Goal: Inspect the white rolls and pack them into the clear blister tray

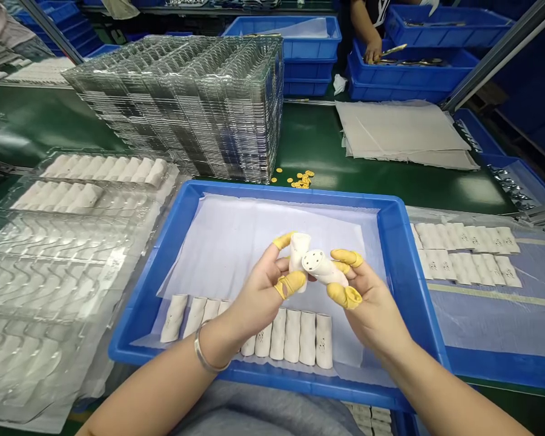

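Yellow finger cots cover several fingertips of both my hands. My left hand [258, 290] is closed on a white wavy cylinder [300, 243], held roughly upright. Between the fingers of my right hand [367, 297] is a second white cylinder [329, 272], tilted, its round end with several small dark holes facing up and left. The two pieces meet or overlap; I cannot tell whether they touch. Both are held above a blue tray [393, 242] lined with white sheets [254, 242]. Along the tray's near side lies a row of similar white cylinders [293, 336], partly hidden by my left forearm.
Left, clear plastic trays [72, 233] hold more white pieces. Behind stands a tall stack of clear trays [195, 115], with small yellow discs [303, 180] beside it. Right are another lined tray of white pieces [467, 266] and stacked sheets [399, 130]. Another person's hand [372, 51] reaches into a far blue bin.
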A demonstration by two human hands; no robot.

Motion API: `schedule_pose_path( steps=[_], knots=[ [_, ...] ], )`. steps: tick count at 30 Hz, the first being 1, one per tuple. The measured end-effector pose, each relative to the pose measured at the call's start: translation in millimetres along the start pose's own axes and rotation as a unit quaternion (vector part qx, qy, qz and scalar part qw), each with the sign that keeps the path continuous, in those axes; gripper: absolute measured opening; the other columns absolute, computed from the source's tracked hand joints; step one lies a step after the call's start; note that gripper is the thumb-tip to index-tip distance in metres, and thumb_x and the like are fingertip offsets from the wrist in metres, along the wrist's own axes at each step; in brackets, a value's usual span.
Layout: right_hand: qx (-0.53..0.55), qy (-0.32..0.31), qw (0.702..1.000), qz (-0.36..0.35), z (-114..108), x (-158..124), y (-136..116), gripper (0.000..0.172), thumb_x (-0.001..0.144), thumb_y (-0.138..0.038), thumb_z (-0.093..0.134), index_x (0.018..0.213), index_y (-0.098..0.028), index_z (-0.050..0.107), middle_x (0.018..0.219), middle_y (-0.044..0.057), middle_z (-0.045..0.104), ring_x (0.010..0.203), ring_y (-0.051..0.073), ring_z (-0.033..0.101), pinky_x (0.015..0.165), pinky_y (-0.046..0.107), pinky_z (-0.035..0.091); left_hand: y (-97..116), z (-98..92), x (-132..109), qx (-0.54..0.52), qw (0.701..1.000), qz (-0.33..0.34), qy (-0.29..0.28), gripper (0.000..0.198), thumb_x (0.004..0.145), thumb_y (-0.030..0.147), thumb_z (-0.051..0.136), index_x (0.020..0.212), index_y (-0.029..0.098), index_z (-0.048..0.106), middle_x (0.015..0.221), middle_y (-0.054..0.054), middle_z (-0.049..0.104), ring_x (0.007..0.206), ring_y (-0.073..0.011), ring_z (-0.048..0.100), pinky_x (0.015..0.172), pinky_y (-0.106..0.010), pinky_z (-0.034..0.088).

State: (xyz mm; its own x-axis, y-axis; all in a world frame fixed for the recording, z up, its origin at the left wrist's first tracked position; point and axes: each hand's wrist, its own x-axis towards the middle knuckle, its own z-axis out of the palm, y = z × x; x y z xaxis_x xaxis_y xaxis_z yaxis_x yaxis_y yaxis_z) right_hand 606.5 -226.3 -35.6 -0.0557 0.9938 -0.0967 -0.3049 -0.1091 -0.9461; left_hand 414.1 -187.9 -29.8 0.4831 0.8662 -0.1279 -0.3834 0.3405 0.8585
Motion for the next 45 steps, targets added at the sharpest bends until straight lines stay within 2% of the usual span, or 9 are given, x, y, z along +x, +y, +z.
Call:
schedule_pose_path(
  steps=[2,5,10,14,20,24,29,39,45],
  knots=[
    [-0.052,0.001,0.998,-0.020,0,-3,-1,0.039,0.088,-0.041,0.092,0.120,-0.033,0.071,0.112,0.003,0.082,0.102,0.023,0.079,0.086,0.035,0.066,0,0.0,-1,0.033,0.999,0.033,-0.028,0.050,0.093,0.040,0.080,0.133,0.024,0.057,0.107,-0.006,0.074,0.094,-0.0177,0.068,0.080,-0.030,0.050],
    [-0.113,-0.002,0.992,-0.063,-1,-5,-4,0.041,0.086,-0.033,0.094,0.122,-0.033,0.073,0.117,0.004,0.081,0.109,0.023,0.078,0.094,0.036,0.066,2,-0.4,-3,0.065,0.995,0.038,-0.063,0.038,0.097,0.042,0.074,0.127,0.023,0.060,0.109,-0.007,0.072,0.091,-0.0175,0.067,0.075,-0.028,0.052],
    [-0.144,-0.021,0.986,-0.080,0,-6,-8,0.042,0.087,-0.031,0.094,0.125,-0.033,0.074,0.118,0.005,0.079,0.104,0.025,0.078,0.091,0.037,0.067,4,0.1,-8,0.108,0.991,0.049,-0.065,0.040,0.100,0.041,0.070,0.133,0.023,0.058,0.123,-0.012,0.069,0.112,-0.0245,0.067,0.086,-0.032,0.057],
    [-0.159,-0.017,0.980,-0.117,-2,-6,-10,0.046,0.087,-0.031,0.094,0.129,-0.037,0.074,0.117,0.004,0.078,0.106,0.023,0.076,0.088,0.032,0.065,2,-1.4,-10,0.139,0.987,0.070,-0.049,0.049,0.098,0.040,0.073,0.141,0.025,0.055,0.125,-0.013,0.065,0.113,-0.0244,0.064,0.086,-0.033,0.058],
    [-0.089,-0.035,0.990,-0.099,-3,-9,-14,0.056,0.095,-0.031,0.087,0.143,-0.045,0.062,0.115,0.003,0.078,0.098,0.022,0.078,0.081,0.034,0.068,0,-3.6,-12,0.093,0.989,0.089,-0.078,0.062,0.097,0.029,0.075,0.150,0.038,0.045,0.129,-0.010,0.064,0.107,-0.0200,0.065,0.073,-0.024,0.057],
    [-0.074,-0.051,0.991,-0.098,-2,-9,-16,0.060,0.096,-0.031,0.085,0.146,-0.052,0.059,0.110,0.000,0.078,0.091,0.019,0.078,0.079,0.032,0.068,1,-2.4,-12,0.082,0.988,0.101,-0.081,0.062,0.097,0.030,0.075,0.151,0.037,0.045,0.127,-0.010,0.066,0.110,-0.0231,0.069,0.070,-0.026,0.059],
    [-0.068,-0.060,0.991,-0.095,-3,-10,-17,0.060,0.095,-0.031,0.086,0.146,-0.051,0.060,0.108,0.002,0.076,0.087,0.020,0.077,0.077,0.036,0.068,2,-2.3,-13,0.080,0.989,0.091,-0.089,0.064,0.096,0.032,0.076,0.152,0.035,0.044,0.132,-0.013,0.068,0.115,-0.0266,0.071,0.074,-0.030,0.063],
    [-0.037,-0.067,0.996,-0.048,-3,-12,-21,0.059,0.094,-0.032,0.087,0.143,-0.052,0.061,0.106,-0.001,0.076,0.084,0.017,0.076,0.072,0.029,0.067,6,-5.2,-9,0.053,0.990,0.081,-0.107,0.062,0.092,0.027,0.080,0.147,0.037,0.052,0.129,-0.009,0.066,0.110,-0.0220,0.069,0.075,-0.027,0.062],
    [-0.002,-0.102,0.994,-0.035,-2,-8,-24,0.055,0.096,-0.035,0.085,0.143,-0.052,0.062,0.118,0.002,0.072,0.087,0.020,0.077,0.064,0.028,0.068,6,-6.5,-9,-0.029,0.992,0.028,-0.123,0.060,0.093,0.029,0.080,0.147,0.037,0.055,0.116,-0.006,0.070,0.081,-0.0131,0.068,0.070,-0.025,0.063]
  ],
)
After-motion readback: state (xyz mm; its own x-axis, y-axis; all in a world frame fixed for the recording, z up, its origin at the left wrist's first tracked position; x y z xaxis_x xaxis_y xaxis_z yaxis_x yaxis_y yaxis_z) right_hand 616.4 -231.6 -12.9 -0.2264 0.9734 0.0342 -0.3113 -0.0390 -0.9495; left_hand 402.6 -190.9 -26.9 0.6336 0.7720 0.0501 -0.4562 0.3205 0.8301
